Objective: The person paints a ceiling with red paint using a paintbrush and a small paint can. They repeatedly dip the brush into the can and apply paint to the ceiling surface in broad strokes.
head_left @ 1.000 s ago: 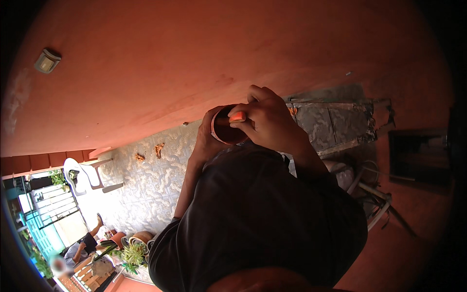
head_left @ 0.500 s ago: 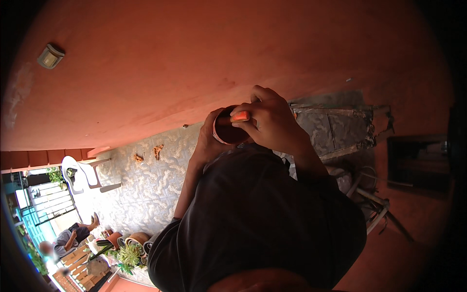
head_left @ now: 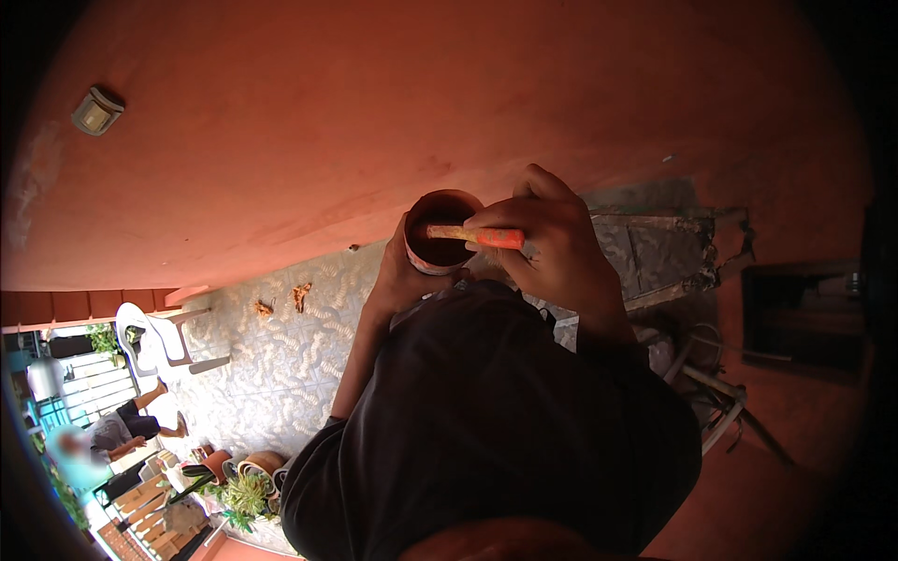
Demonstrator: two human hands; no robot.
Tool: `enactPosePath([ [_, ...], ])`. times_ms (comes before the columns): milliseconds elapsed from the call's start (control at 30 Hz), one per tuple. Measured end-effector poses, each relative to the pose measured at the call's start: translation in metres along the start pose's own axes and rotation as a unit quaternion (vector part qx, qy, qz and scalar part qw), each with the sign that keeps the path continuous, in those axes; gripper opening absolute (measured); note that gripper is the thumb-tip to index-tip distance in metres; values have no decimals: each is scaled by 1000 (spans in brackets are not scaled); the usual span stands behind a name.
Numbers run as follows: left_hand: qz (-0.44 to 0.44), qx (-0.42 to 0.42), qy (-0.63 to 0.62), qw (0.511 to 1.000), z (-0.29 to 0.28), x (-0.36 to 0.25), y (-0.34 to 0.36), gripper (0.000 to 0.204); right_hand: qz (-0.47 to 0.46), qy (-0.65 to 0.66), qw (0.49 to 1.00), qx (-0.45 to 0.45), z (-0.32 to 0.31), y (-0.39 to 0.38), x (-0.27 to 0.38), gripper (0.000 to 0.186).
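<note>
My left hand is wrapped round the side of a small round paint can, whose open mouth faces up. Inside, the can looks dark reddish brown; how full it is I cannot tell. In my right hand a paintbrush with a worn red-orange and yellow handle is pinched between thumb and fingers. The brush lies across the can's rim, its far end inside the mouth. Its bristles do not show clearly.
An orange-red wall with a light switch rises ahead. On the patterned tile floor are orange-brown scraps. Left are a white chair, potted plants and another person. A worn frame leans right.
The paintbrush handle has swung toward the right, showing more of its length, and my right hand has shifted slightly right. The can's mouth is more visible. The other person has changed posture.
</note>
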State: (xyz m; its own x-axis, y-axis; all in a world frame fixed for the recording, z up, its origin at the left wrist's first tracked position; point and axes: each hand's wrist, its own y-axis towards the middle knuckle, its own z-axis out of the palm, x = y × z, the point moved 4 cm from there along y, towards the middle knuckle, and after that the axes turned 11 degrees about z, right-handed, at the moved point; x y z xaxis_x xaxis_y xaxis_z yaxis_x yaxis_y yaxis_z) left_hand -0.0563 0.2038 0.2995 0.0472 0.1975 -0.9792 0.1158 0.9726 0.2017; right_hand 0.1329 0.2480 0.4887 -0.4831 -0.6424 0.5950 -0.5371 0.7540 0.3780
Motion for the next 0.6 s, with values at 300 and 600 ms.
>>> enactPosePath([
  [300,13,-11,19,1000,-2,-13,11,94,-58,-27,996,-66,5,-5,-4,36],
  [600,35,-28,-2,999,-4,-8,16,97,-86,-33,991,-94,7,-5,-5,39],
])
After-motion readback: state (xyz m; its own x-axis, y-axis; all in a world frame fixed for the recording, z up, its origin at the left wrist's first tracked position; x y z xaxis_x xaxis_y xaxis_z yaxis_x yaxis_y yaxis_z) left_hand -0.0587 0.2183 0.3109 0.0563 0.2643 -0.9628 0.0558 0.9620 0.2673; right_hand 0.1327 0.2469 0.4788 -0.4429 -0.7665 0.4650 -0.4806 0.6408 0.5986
